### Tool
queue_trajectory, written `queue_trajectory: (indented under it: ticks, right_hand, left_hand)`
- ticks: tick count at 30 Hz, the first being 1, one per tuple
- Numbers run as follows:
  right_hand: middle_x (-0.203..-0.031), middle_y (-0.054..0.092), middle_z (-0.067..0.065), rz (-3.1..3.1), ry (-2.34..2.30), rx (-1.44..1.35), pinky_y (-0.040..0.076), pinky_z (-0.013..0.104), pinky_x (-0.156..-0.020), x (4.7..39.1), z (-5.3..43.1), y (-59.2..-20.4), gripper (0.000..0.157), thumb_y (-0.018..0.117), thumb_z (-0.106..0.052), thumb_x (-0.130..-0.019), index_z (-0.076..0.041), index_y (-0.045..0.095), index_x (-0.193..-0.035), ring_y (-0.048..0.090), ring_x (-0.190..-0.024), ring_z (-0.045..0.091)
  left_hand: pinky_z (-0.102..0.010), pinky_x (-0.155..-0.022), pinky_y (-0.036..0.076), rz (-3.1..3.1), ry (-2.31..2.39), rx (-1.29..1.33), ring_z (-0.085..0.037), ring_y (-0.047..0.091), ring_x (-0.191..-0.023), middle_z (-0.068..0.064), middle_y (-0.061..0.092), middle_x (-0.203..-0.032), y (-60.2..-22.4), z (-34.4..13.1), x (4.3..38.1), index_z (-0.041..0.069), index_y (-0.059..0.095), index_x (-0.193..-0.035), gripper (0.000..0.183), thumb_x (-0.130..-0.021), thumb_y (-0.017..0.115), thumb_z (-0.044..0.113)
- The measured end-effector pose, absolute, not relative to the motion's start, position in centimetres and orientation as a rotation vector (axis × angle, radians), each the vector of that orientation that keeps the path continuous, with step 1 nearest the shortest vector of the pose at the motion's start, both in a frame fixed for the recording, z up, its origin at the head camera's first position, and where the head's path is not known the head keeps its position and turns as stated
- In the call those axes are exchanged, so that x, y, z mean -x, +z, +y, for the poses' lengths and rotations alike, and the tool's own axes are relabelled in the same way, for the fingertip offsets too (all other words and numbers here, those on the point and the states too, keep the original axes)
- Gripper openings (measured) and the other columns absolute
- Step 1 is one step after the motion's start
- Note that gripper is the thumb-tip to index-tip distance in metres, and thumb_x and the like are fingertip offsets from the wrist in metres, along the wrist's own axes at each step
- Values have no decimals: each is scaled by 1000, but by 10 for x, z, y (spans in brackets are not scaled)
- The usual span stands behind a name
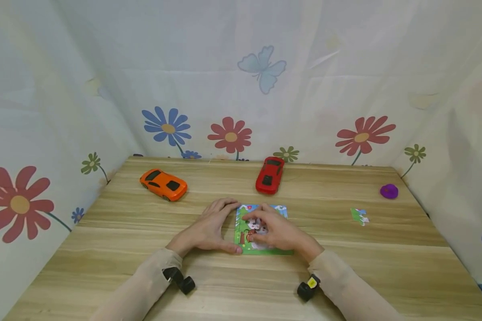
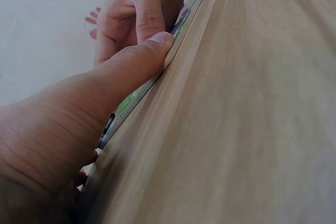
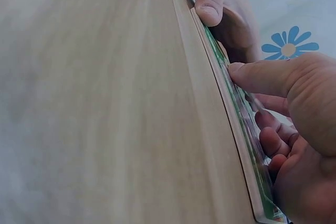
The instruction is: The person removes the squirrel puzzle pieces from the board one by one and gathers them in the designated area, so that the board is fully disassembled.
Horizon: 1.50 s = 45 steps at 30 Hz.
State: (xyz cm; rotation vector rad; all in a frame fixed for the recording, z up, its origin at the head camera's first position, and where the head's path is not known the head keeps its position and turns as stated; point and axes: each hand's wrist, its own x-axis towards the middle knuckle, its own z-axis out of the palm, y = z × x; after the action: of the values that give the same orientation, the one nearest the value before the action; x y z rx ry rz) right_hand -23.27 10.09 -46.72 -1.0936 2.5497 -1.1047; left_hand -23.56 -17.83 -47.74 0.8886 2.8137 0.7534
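Observation:
A colourful jigsaw puzzle (image 1: 267,252) in a flat tray lies on the wooden table, printed with cartoon animals on green. My left hand (image 1: 209,227) spans its left side and holds it, thumb at the near left corner and fingertips at the far left one. Over the puzzle's middle is my right hand (image 1: 279,229), its thumb and fingers curved. In the right wrist view, it pinches a thin puzzle piece (image 3: 256,103) standing tilted above the surface; the fingers hide much of it. Apart on the right lies a loose green and white puzzle piece (image 1: 359,216).
An orange toy car (image 1: 163,184) stands at the back left of the table (image 1: 233,294). Behind the puzzle is a red toy car (image 1: 270,175). A small purple object (image 1: 389,191) lies near the right edge. Flower-printed curtain (image 1: 209,80) surrounds the back and sides.

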Motion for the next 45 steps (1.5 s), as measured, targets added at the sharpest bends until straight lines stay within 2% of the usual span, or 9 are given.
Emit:
queue_trajectory:
  ticks: [7, 15, 24, 29, 36, 45]
  right_hand:
    - [-125, 59, 6, 2549, -1136, 1085, 51, 34, -96, 233, 101, -468, 43, 84, -21, -103, -11, 72, -142, 57, -113, 19]
    - [-128, 59, 7, 2526, -1172, 1044, 52, 40, -101, 233, 102, -465, 41, 83, -17, -103, -11, 71, -142, 57, -115, 20]
    - [-114, 57, 3, 2519, -1256, 953, 50, 29, -81, 234, 104, -459, 43, 85, -13, -100, -15, 73, -141, 54, -100, 21]
    - [-113, 54, 3, 2536, -1297, 971, 51, 32, -81, 236, 108, -451, 45, 82, -8, -97, -15, 73, -141, 54, -102, 24]
    - [-116, 56, 5, 2599, -1323, 1022, 49, 37, -78, 238, 121, -431, 47, 79, -5, -95, -13, 74, -141, 54, -102, 35]
    - [-118, 60, 3, 2674, -1361, 911, 48, 37, -80, 243, 146, -404, 44, 79, -7, -98, -23, 74, -139, 53, -104, 30]
  left_hand:
    - [-63, -134, 24, 2808, 760, -894, -31, 27, -164, -7, 31, -177, -478, -178, 236, 17, 34, -175, 135, -71, 89, 85]
    - [-65, -134, 24, 2811, 754, -890, -31, 26, -164, -8, 31, -178, -478, -178, 237, 17, 35, -175, 136, -71, 88, 86]
    - [-64, -133, 24, 2811, 755, -894, -30, 27, -164, -6, 32, -177, -478, -178, 237, 18, 35, -175, 135, -71, 88, 85]
    - [-64, -134, 23, 2811, 760, -893, -30, 27, -164, -7, 31, -178, -479, -179, 237, 17, 36, -174, 136, -70, 88, 86]
    - [-64, -134, 23, 2812, 765, -890, -30, 26, -164, -6, 31, -177, -480, -180, 236, 17, 35, -175, 137, -70, 87, 87]
    - [-65, -134, 24, 2808, 772, -887, -31, 27, -164, -7, 31, -177, -479, -179, 236, 19, 35, -175, 136, -69, 88, 87]
